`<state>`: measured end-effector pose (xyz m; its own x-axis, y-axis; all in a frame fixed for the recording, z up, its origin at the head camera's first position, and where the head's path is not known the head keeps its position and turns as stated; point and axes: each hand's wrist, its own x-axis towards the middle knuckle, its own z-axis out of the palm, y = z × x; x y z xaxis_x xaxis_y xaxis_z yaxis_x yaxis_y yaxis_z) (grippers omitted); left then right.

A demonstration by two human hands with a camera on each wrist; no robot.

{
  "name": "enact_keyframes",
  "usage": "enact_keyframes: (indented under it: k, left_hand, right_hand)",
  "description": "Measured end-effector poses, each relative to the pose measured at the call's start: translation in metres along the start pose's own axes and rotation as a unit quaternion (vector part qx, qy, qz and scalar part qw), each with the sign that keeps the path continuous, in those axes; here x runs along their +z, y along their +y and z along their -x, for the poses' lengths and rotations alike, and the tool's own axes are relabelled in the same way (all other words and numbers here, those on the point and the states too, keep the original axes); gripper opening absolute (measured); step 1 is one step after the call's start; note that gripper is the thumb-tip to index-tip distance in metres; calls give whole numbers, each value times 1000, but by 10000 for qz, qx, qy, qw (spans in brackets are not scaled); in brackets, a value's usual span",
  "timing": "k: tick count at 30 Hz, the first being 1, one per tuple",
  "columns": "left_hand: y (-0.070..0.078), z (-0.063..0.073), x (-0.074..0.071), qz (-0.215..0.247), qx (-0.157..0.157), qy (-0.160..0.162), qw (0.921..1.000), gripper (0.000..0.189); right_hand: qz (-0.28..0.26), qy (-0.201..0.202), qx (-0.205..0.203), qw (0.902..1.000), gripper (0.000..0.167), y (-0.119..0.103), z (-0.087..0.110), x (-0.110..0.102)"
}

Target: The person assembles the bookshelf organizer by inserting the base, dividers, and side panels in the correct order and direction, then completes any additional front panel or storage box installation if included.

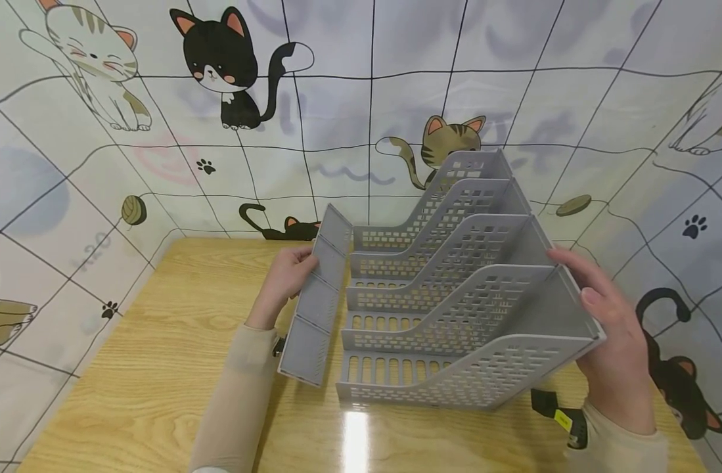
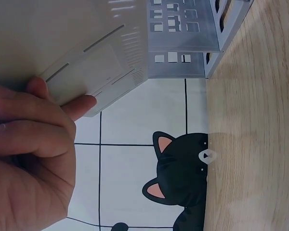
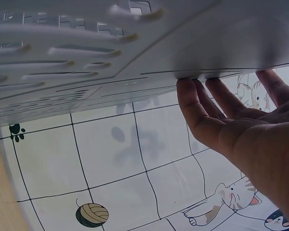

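Observation:
A grey desktop file rack [image 1: 431,322] with several upright slots and perforated dividers stands on the table, its low front facing left. Just left of that front is a long grey strip-like panel [image 1: 321,289], marked off in sections and held tilted. My left hand [image 1: 286,279] pinches the panel's left edge; in the left wrist view, fingers [image 2: 79,107] lie against its outer face. At the rack's tall back, my right hand [image 1: 617,335] has its fingertips [image 3: 185,86] against the outer face, rather extended. The thumb lies by the back's edge. A narrow gap separates panel and rack.
The wooden table [image 1: 154,328] extends to the left and in front. A wall sheet [image 1: 337,112] with cartoon cats and grid lines surrounds it at the back and sides. Dark straps [image 1: 564,417] sit at the right wrist.

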<state>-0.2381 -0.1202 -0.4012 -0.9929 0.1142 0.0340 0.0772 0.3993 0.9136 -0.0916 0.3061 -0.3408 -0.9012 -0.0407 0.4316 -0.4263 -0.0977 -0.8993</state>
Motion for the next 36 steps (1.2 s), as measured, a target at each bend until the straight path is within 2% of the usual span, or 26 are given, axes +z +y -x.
enact_keyframes:
  k: [4,11,20,23,30,36]
  left_hand:
    - [1,0,-1,-5,-4,-47,10000,36]
    - [2,0,-5,-44,-61,-47,10000,38]
    - [3,-3,-4,-177,24,-109,9998,37]
    - [5,-5,-4,-290,89,-150,9994,37]
    - [12,-7,-10,-478,465,-167,9976,24]
    - [16,-9,-13,-808,498,-366,9948,24]
  right_hand:
    - [68,76,59,9999,50,-1,0,1]
    - [-197,-119,-178,9996,50,1,0,1]
    - [-164,-88,-237,9995,50,1,1,1]
    - [-194,-148,-304,9992,50,1,0,1]
    - [-110,-108,-224,9996,50,1,-1,1]
    - [-177,-189,-277,9993,50,1,-1,1]
